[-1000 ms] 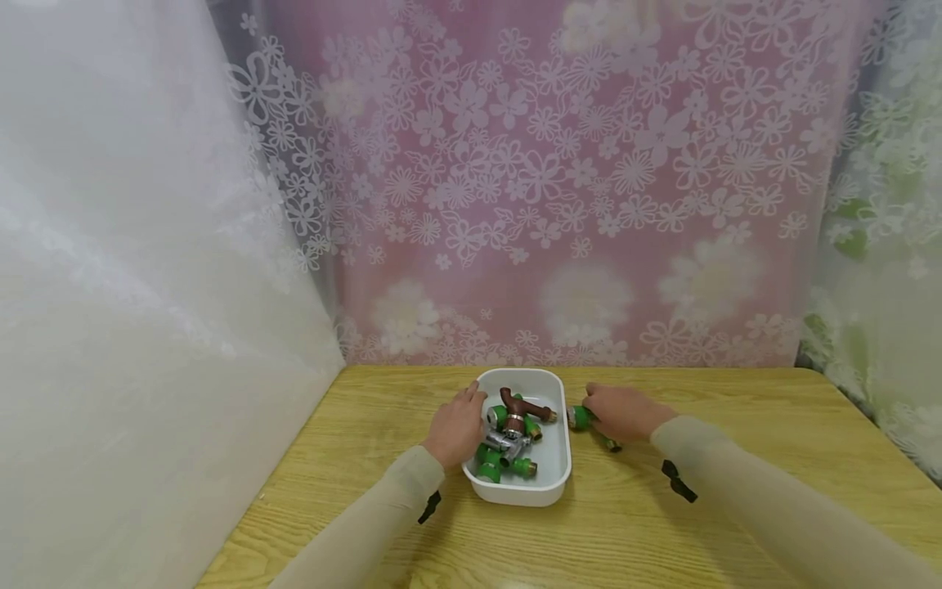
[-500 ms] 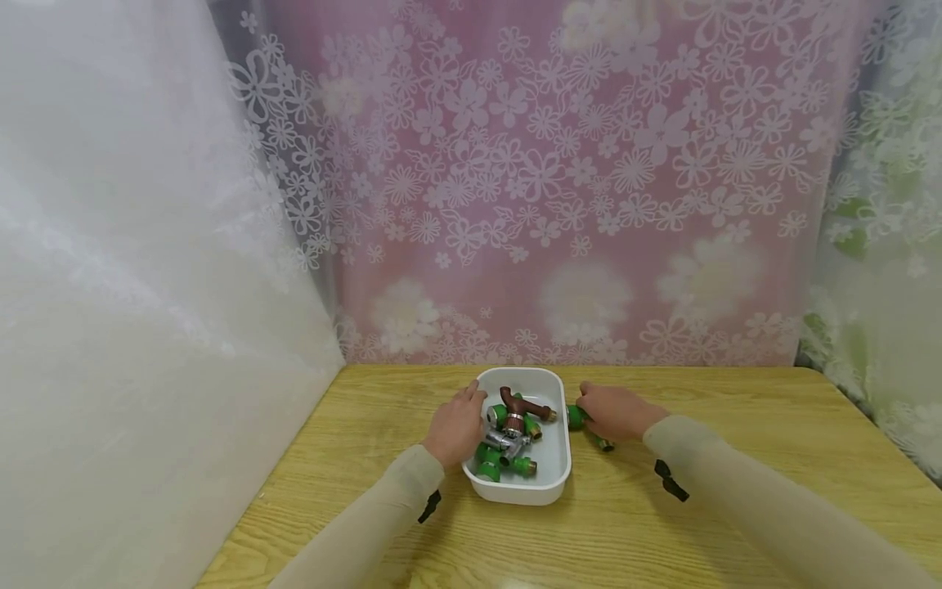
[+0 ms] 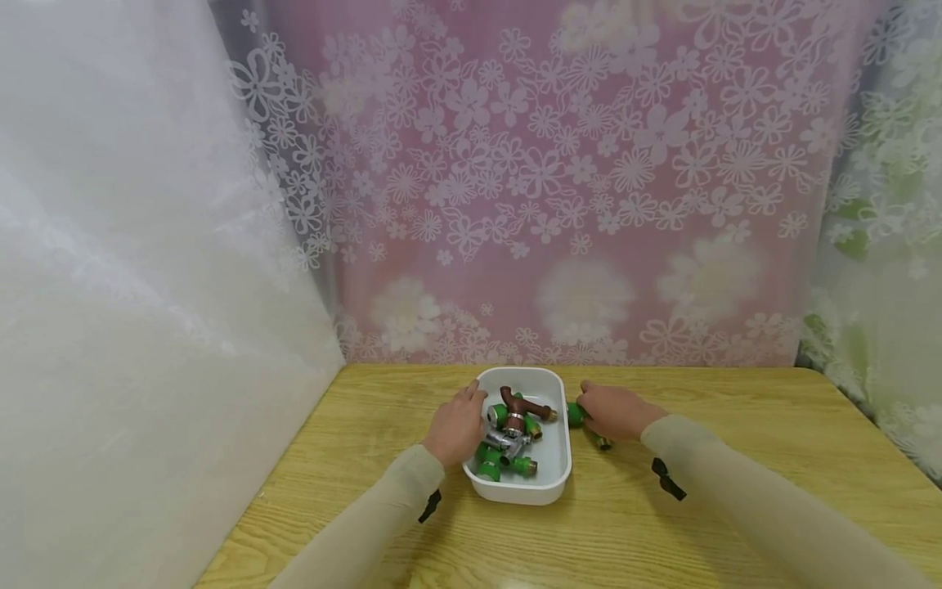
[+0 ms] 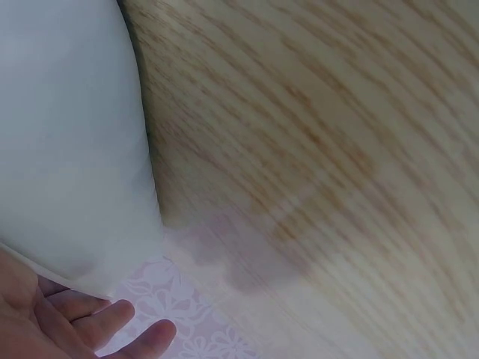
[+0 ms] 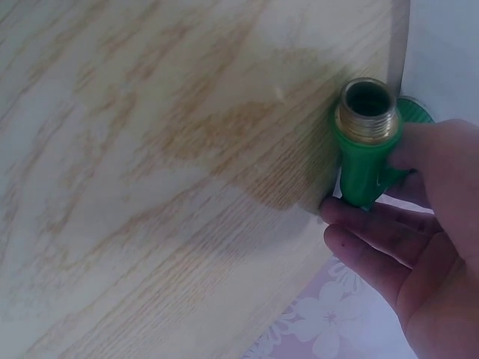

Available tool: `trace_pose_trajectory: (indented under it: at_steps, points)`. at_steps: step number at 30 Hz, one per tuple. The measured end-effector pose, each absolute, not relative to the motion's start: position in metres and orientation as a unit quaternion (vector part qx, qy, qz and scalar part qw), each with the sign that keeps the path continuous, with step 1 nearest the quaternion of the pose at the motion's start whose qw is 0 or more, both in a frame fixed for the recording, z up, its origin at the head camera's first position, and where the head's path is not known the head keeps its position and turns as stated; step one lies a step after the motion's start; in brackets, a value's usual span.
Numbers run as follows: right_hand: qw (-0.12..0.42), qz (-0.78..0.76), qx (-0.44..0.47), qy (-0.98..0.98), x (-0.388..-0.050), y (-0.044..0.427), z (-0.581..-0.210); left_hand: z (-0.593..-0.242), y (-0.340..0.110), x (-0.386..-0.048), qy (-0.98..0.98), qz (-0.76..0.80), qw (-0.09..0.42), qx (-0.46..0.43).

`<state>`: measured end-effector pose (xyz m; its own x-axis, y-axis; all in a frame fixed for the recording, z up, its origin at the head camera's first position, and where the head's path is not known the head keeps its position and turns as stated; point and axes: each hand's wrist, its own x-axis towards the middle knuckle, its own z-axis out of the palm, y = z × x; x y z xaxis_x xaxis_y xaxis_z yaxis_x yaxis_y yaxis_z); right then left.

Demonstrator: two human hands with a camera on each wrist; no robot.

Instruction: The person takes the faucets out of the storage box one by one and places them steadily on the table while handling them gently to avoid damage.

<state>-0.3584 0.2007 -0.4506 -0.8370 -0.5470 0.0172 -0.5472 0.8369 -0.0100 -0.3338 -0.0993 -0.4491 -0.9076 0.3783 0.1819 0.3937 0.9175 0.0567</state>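
Note:
A white rectangular tub stands on the table with a brown tap on top of its pile. Grey metal and green taps lie beneath. My left hand rests on the tub's left rim; in the left wrist view its visible fingers are loosely extended beside the white wall, the thumb hidden. Against the outside of the right wall, my right hand grips a green tap between thumb and fingers. That tap's brass threaded end points at the right wrist camera.
The wood-grain table extends around the tub. A pink flowered curtain hangs along its back edge. Pale sheeting rises on the left, and a green-patterned sheet on the right.
My right hand has shifted slightly left with the green tap, closer to the tub wall. The left hand and the tub have hardly moved.

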Motion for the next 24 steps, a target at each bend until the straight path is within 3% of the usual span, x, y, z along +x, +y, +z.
trace_pose_trajectory:
  at_steps: [24]
  points:
    - [0.012, 0.002, 0.292, -0.956, -0.356, 0.1978, -0.4487, -0.4494, -0.1004, -0.3356, -0.976, -0.039, 0.087, -0.198]
